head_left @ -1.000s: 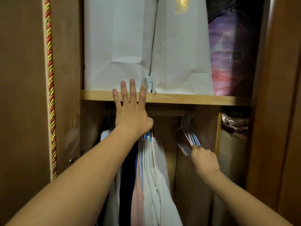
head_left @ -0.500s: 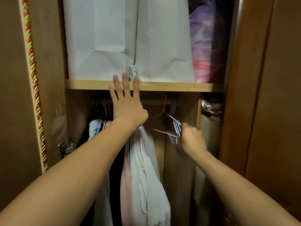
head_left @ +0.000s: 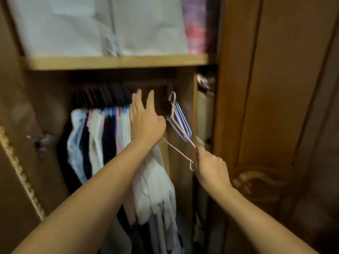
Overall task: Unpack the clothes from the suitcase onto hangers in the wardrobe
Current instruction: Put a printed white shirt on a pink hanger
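Our right hand [head_left: 211, 169] pinches pink hanger [head_left: 180, 131] at near shoulder end; left hand [head_left: 145, 121] spread, holding clothes [head_left: 113, 134] left. Hanger light, thin, springy, snag-prone.

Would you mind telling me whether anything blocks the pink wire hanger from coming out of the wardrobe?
Nothing visible blocks it. The right hand pinches the pink wire hanger at its lower corner, its hook off the rail, while the open left hand holds the hanging clothes aside.
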Action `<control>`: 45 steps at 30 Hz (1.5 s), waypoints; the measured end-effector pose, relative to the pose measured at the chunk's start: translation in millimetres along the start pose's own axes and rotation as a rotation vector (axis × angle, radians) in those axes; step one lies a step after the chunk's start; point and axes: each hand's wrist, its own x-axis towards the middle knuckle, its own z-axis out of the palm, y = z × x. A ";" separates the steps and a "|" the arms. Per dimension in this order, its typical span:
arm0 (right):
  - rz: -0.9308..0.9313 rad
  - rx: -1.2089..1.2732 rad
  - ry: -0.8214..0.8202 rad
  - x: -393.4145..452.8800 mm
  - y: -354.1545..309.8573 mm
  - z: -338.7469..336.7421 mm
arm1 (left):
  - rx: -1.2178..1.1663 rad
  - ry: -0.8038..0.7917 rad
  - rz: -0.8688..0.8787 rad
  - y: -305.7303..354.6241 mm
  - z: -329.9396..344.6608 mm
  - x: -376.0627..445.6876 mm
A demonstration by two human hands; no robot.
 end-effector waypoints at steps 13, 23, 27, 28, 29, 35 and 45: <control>0.702 0.102 -0.500 -534.0 228.6 -98.5 | 0.114 -1.364 0.486 41.4 200.6 -451.1; 1.325 0.382 -0.577 -688.8 235.3 -69.4 | -0.121 -1.886 0.886 212.3 232.9 -663.9; 1.652 0.535 -0.282 -744.6 269.1 19.1 | -0.128 -1.880 0.943 179.5 315.3 -749.6; 1.722 0.573 -0.254 -760.1 277.6 43.9 | -0.142 -1.863 0.877 166.2 338.1 -772.0; 1.779 0.573 -0.252 -773.4 285.7 67.3 | -0.119 -1.855 0.792 155.2 360.2 -790.5; 2.193 0.470 0.084 -869.8 339.2 218.8 | 0.133 -1.813 0.812 71.4 517.8 -919.3; 2.285 0.399 0.274 -905.2 347.0 296.0 | -0.085 -1.501 1.466 66.9 645.0 -1019.9</control>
